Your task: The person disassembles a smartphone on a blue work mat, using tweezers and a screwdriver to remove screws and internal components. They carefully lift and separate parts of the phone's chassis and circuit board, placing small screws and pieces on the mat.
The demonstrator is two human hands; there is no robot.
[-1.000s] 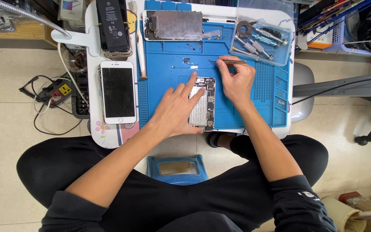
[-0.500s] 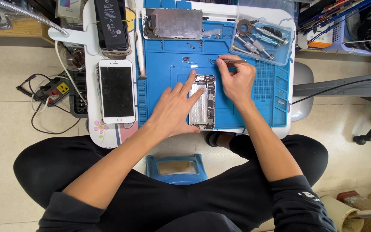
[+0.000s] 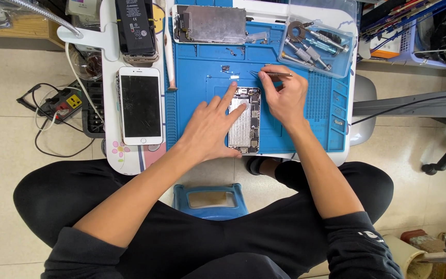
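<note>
Seen from the head camera, a small white bench [image 3: 130,155] with rounded corners stands on a pale tiled floor [image 3: 6,155], and a blue rubber mat [image 3: 197,88] with moulded ridges and small pockets covers most of its top. An opened phone body [image 3: 244,120], flat and rectangular with bare metal plates and dark parts inside, lies near the middle of the mat. The left hand [image 3: 210,126] rests flat on the mat with its fingers spread, the index and middle fingertips pressing on the phone body's left side and top. The right hand [image 3: 284,95] sits just beside the phone body's upper right corner, its grip pressed together, pinching thin metal tweezers [image 3: 270,74] whose points lie over the mat just above the phone. Left of the mat lies a white phone [image 3: 140,105] with a glossy dark screen, and above it a black battery [image 3: 136,26]. At the mat's top edge lies a grey metal screen plate [image 3: 210,23], and to its right a clear plastic tray [image 3: 316,44] holds screwdrivers. A black power strip [image 3: 63,101] with tangled cables lies on the floor to the left. The person sits cross-legged in black clothes.
</note>
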